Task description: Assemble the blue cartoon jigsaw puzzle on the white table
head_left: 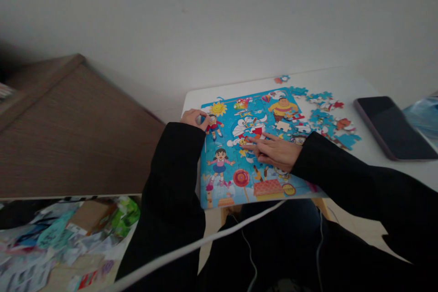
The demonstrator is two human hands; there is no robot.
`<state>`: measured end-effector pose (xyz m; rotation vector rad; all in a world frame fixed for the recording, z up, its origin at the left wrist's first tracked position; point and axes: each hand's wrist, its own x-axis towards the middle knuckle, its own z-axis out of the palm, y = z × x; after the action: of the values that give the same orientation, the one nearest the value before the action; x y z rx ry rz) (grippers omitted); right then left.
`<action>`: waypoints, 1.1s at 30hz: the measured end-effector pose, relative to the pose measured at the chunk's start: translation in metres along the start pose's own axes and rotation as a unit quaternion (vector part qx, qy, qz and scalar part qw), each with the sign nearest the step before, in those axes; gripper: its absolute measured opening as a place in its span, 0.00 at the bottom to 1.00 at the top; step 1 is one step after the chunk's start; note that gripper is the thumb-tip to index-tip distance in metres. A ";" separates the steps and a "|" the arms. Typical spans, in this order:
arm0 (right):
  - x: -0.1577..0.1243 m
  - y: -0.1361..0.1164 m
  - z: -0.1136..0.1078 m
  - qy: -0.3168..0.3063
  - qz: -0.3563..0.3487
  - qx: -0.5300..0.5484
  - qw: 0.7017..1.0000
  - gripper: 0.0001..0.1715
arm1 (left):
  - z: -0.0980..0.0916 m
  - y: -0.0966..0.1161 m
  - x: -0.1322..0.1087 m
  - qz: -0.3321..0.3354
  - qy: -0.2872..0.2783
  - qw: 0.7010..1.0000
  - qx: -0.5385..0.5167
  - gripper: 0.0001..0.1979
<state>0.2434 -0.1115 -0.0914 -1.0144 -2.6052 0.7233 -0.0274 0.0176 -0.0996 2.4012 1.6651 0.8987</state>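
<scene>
A blue cartoon jigsaw puzzle [219, 141] lies in its tray on the small white table, largely filled with pieces. At its upper left edge is my left hand [195, 119], fingers curled and thumb over the border, gripping the tray's edge. My right hand [275, 151] rests across the middle of the picture with fingers stretched out, the fingertips touching pieces by the white and blue cat figure [241, 127]. It covers part of the puzzle. Near the right side of the picture, a pale piece-shaped patch [283, 126] shows.
Several loose puzzle pieces [321, 118] are scattered right of the tray, with a small group [282, 79] behind it. A dark phone [393, 127] lies at the right. A white cable [205, 240] crosses in front. A brown cabinet [85, 132] stands left, above an open drawer of packets [75, 237].
</scene>
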 end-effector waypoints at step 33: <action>-0.005 0.038 -0.039 0.255 0.267 -0.189 0.910 0.14 | 0.006 -0.004 -0.001 0.057 -0.022 0.998 -0.010 0.14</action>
<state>0.2842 -0.0772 -0.0792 -1.7882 -2.0434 0.0062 -0.0282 0.0199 -0.1067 2.5050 1.5120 0.8666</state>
